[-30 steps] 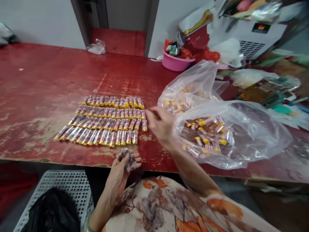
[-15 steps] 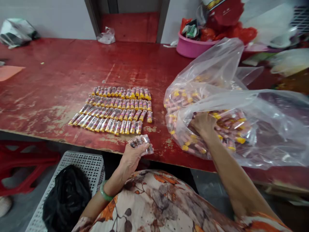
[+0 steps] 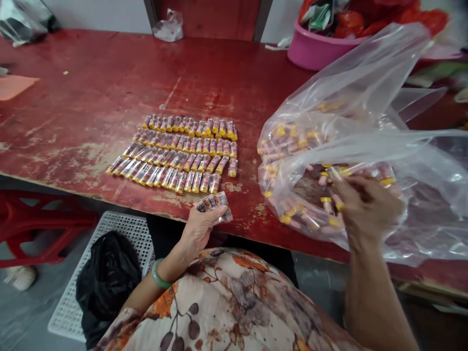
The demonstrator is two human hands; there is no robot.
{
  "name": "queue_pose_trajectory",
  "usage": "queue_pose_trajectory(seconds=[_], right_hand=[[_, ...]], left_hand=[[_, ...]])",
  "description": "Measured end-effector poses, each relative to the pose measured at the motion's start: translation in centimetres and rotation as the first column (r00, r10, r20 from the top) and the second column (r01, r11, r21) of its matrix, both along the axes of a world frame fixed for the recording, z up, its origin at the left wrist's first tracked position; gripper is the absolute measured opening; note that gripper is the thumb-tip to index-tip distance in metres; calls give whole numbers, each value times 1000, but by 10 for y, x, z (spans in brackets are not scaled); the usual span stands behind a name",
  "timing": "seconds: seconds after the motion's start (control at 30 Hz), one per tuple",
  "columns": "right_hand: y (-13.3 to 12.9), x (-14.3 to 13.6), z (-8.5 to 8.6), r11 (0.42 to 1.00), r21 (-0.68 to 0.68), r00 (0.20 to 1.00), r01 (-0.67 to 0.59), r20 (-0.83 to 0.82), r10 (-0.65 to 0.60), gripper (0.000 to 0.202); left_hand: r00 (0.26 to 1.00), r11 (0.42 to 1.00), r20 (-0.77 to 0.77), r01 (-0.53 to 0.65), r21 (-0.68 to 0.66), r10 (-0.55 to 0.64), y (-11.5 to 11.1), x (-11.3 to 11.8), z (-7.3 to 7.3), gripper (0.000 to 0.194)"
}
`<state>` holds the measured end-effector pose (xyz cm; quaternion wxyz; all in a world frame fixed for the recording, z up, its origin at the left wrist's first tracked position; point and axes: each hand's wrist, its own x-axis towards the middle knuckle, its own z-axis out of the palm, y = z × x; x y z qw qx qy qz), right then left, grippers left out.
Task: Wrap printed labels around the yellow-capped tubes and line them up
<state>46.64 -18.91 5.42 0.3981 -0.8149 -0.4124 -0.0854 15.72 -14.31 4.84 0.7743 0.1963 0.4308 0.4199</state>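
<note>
Several small clear tubes with yellow ends (image 3: pixel 175 156) lie in rows on the red table (image 3: pixel 109 63). Near the table's front edge, my left hand (image 3: pixel 201 224) pinches a fan of small printed packets (image 3: pixel 215 204) below the rows. On the right, my right hand (image 3: pixel 369 204) is at the mouth of a large clear plastic bag (image 3: pixel 380 73), its fingers pinched at a small tube, partly blurred. More pink and yellow tubes (image 3: pixel 300 214) fill the bag around it.
A pink basin (image 3: pixel 314 48) with red plastic bags stands at the back right. A crumpled clear bag (image 3: pixel 170 27) sits by the wall. Below the table are a white perforated crate (image 3: pixel 66 312) with a black bag (image 3: pixel 107 278), and a red stool (image 3: pixel 47 219).
My right hand has risen from inside the clear bag and moved right, its fingers now pinched at a tube. The view has shifted down a little. My left hand still holds the packets.
</note>
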Motion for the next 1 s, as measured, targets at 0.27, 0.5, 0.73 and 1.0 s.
queue_pose_trajectory(seconds=[0.27,0.5,0.73,1.0], right_hand=[[-35,-133,19,762,128,281,-635,-880,383,24],[-9,-159,11,690,-48,449,-722,-791,416,22],[-9,-147,12,645,-65,429,-762,-796,427,23],[-43,-117,30,706,57,626,-706,-417,659,14]], left_hand=[[999,998,-26,-32,50,34,-3,15,1,35],[998,998,-15,62,18,-62,-11,17,1,31],[998,997,-7,66,-38,-67,-9,16,1,32],[1000,999,11,6,-33,-6,-6,19,1,37]])
